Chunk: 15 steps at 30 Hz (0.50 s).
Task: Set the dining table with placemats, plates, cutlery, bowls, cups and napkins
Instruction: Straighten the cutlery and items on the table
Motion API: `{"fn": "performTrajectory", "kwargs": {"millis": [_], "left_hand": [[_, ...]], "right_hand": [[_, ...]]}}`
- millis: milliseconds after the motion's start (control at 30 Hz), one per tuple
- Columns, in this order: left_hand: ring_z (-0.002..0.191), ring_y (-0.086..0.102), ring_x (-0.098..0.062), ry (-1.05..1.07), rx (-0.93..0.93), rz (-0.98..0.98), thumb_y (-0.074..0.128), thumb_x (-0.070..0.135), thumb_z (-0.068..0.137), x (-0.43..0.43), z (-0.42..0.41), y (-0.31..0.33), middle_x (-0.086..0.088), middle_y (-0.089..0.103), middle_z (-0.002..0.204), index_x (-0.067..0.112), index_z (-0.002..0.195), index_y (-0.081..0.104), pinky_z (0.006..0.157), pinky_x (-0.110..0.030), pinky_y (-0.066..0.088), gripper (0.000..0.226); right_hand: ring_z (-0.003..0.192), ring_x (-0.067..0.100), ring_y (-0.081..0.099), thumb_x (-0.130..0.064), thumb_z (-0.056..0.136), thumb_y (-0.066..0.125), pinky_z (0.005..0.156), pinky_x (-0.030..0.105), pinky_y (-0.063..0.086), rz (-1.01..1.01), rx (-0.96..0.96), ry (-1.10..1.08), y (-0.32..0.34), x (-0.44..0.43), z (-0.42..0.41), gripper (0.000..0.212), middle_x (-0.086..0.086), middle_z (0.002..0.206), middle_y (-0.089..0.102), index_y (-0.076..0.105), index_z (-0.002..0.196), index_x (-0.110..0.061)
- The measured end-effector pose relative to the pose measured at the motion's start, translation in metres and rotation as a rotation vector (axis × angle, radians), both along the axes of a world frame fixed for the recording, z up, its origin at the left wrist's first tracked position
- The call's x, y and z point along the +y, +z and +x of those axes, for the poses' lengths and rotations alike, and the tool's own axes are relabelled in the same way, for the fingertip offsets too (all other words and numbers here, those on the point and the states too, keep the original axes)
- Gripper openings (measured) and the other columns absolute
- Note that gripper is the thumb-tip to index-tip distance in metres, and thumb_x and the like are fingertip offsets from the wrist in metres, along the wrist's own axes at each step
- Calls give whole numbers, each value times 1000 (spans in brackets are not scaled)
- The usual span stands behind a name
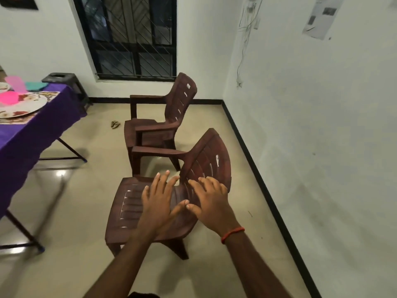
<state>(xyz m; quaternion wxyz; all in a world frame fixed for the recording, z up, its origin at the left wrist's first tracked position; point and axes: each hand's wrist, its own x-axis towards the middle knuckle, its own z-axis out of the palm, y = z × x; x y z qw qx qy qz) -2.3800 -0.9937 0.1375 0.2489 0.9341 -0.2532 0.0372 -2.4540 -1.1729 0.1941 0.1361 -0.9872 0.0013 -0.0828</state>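
dining table [25,147], head view: it stands at the left edge of the frame, covered with a purple cloth that hangs over its side, on dark folding legs. at the upper left of the frame a patterned placemat [52,94] lies on the cloth with a large floral plate [32,105] on top of it. a pink bowl [8,97] overlaps the plate's left part. a pink cup [16,83] stands just behind the bowl, blurred. a flat teal item [35,86] lies beside the cup, too blurred to identify.

left hand [158,203]: lower centre of the frame, palm down, fingers straight and spread, holding nothing. right hand [211,203]: just to its right, also palm down with fingers spread, holding nothing. the two thumb tips nearly meet. a red thread band [232,234] circles the right wrist. both hands are well apart from the table. they lie over the seat of the near brown chair [129,211]; whether they touch it cannot be told.

a second brown chair [154,130] stands just behind the first, at frame centre, both facing left. a black stool [60,79] stands behind the table's far corner. a barred window [129,35] fills the upper centre. a sandal [115,124] lies on the beige floor [86,190] left of the far chair. papers [320,16] and loose cables [247,24] hang on the white wall at upper right.
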Motion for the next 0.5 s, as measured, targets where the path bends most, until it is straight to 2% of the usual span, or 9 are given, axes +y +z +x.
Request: {"fn": "performTrajectory", "kwargs": {"millis": [200,400,500], "left_hand": [[156,-11,-13,30,24,6,21,89,83,-49,25,5,10,1,171,39,160,12,123,-59,4,92],[156,-9,-13,33,55,-27,15,94,80,-111,65,-9,9,1,171,36,161,11,123,-59,5,100],[156,-8,-14,41,81,-31,22,90,83,-147,89,-17,8,3,171,33,161,7,123,-60,7,98]], "right_hand": [[147,25,25,-55,95,55,117,44,21,26,48,-11,-5,-52,23,66,3,157,37,36,153,-31],[147,24,25,-55,95,54,116,43,22,-10,66,27,-15,-105,70,63,2,157,38,36,152,-34],[147,25,26,-54,95,55,116,44,23,-34,80,34,-17,-138,98,61,3,156,39,39,150,-34]]}}
